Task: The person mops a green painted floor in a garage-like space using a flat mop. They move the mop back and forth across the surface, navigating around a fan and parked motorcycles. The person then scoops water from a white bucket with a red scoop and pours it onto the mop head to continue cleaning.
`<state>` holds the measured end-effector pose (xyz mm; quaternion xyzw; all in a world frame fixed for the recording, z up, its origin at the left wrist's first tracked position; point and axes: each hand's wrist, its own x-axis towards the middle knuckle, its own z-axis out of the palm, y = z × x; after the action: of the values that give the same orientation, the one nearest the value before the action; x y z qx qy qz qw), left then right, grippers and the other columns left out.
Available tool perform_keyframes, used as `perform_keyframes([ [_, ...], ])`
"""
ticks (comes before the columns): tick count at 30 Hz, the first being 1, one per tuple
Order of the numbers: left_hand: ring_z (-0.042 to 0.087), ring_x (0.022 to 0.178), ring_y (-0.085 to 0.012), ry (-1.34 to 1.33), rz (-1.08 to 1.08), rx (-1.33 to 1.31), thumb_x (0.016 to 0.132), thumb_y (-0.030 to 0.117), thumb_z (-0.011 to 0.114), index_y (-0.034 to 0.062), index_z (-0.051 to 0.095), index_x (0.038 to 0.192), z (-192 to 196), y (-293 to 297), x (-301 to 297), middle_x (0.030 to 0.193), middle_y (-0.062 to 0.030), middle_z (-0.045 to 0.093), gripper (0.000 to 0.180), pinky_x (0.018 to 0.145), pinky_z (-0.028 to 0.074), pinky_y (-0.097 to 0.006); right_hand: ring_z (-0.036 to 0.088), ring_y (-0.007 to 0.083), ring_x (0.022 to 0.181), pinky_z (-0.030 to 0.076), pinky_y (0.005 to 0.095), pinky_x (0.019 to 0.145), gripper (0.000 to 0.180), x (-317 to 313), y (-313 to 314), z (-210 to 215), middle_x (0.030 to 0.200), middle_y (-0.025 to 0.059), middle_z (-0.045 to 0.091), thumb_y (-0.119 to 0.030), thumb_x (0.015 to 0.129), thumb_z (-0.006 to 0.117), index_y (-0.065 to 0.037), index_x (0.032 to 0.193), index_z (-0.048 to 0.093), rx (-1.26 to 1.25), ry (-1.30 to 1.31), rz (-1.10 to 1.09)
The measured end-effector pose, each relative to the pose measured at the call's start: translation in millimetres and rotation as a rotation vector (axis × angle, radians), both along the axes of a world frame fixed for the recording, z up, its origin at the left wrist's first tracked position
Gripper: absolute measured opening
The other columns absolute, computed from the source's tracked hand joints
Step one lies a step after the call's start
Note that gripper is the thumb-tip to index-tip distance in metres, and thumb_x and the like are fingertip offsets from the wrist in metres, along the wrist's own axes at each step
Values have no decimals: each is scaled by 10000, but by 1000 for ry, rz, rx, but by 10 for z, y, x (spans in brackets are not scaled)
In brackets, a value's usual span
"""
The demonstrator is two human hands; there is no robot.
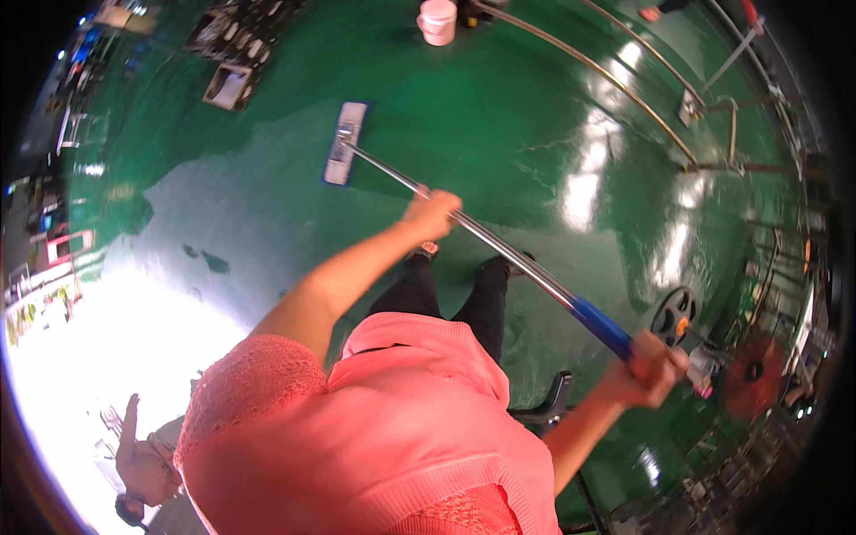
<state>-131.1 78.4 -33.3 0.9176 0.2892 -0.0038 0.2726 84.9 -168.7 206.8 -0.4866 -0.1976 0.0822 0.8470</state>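
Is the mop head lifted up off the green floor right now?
No, the flat mop head lies on the green floor, with the left hand and right hand both gripping the long handle.

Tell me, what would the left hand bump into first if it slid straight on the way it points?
Probably the flat blue-and-grey mop head, reached along the shiny metal pole that the left hand grips; nothing else seems to lie between.

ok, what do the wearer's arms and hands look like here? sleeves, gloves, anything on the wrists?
Both forearms are bare. The left hand and right hand wear no gloves, and no watch, band or ring shows, though the fingers are small in this view. The only sleeves are the short ones of a coral-pink knit top, with an open lacy weave over the shoulder. Dark trousers below.
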Motion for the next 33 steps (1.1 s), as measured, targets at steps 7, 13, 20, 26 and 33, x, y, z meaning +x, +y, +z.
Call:
perform_keyframes([
  [7, 191, 1320, -254, 416, 660, -55, 804, 202, 531, 150, 317, 1262, -280, 1208, -1469, 1367, -69, 271, 508, 1022, 176, -585, 590, 144, 761, 473, 269, 714, 208, -1567, 1898, -1037, 815, 76, 616, -73, 837, 575, 7, 1028, 554, -388, 83, 659],
  [13, 84, 1351, -254, 393, 504, -70, 836, 217, 510, 160, 203, 1353, -467, 1095, -987, 1441, -51, 159, 604, 1049, 128, -570, 577, 171, 853, 431, 305, 838, 388, -1248, 1723, -1250, 805, 55, 595, -60, 833, 576, 21, 1183, 429, -262, 282, 589],
  [20, 153, 1318, -369, -170, -322, -111, 769, 121, 580, 128, 266, 1313, 28, -1123, 587, 1384, -156, 239, 628, 1001, 180, -597, 525, 179, 712, 401, 432, 893, 454, -87, -903, -335, 675, 33, 504, -87, 774, 579, 32, 1183, 422, -360, 238, -63],
  [26, -28, 1347, -337, -376, -856, -479, 741, 159, 620, 180, 150, 1382, 1064, -3888, 1687, 1445, -109, 65, 795, 1032, 27, -563, 378, 90, 562, 342, 262, 596, 412, -319, -3639, 1128, 577, -6, 345, -66, 819, 496, 84, 1192, 407, -31, -72, -564],
  [33, 124, 1323, -348, -612, -1122, -661, 751, 121, 594, 137, 276, 1303, 1406, -5664, 2559, 1366, -116, 238, 637, 1024, 113, -595, 238, 59, 461, 251, 247, 521, 283, -713, -4580, 1607, 513, -62, 215, -154, 888, 433, 4, 1114, 495, -278, -431, -1058],
])
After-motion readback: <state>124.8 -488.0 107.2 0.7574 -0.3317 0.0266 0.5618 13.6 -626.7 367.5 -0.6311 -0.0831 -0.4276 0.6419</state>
